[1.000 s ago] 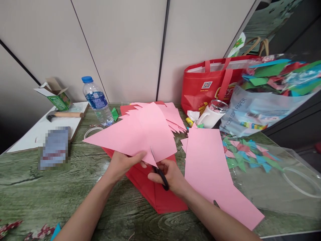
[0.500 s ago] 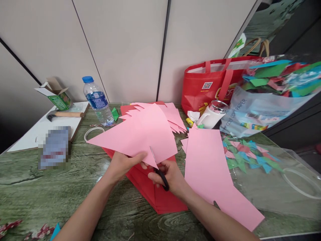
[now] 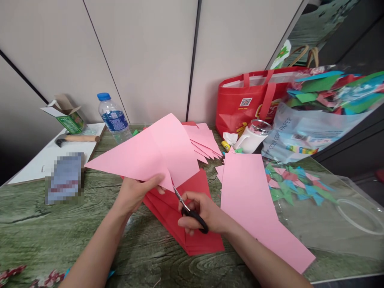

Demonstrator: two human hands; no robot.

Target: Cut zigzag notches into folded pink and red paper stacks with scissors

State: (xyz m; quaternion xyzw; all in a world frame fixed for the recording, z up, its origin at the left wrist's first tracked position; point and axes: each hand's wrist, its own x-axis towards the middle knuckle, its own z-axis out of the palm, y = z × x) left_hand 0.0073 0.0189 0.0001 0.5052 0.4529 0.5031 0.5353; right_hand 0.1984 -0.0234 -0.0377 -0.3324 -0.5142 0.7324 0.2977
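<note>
My left hand (image 3: 139, 192) pinches the lower edge of a pink paper sheet (image 3: 156, 148), thumb on top and fingers beneath. The sheet has a pointed left end and a slit running up from its lower edge. Black-handled scissors (image 3: 192, 216) are in my right hand (image 3: 201, 212), with their blade tips at the bottom of that slit. Below both hands lie red paper sheets (image 3: 195, 200) on the table. Behind the held sheet is a stack of pink pointed pieces (image 3: 207, 140), partly covered by it.
Right of my hands lie larger pink sheets (image 3: 249, 192). Beyond them are folded coloured paper pieces (image 3: 297, 186), a white mug (image 3: 253, 136), a red bag (image 3: 237, 108) and a plastic bag of paper pieces (image 3: 324, 116). On the left are a water bottle (image 3: 114, 118) and a hammer (image 3: 81, 138).
The held pink sheet and my left hand have moved left. The scissors have drawn back down and right from the slit, so more of their blades shows.
</note>
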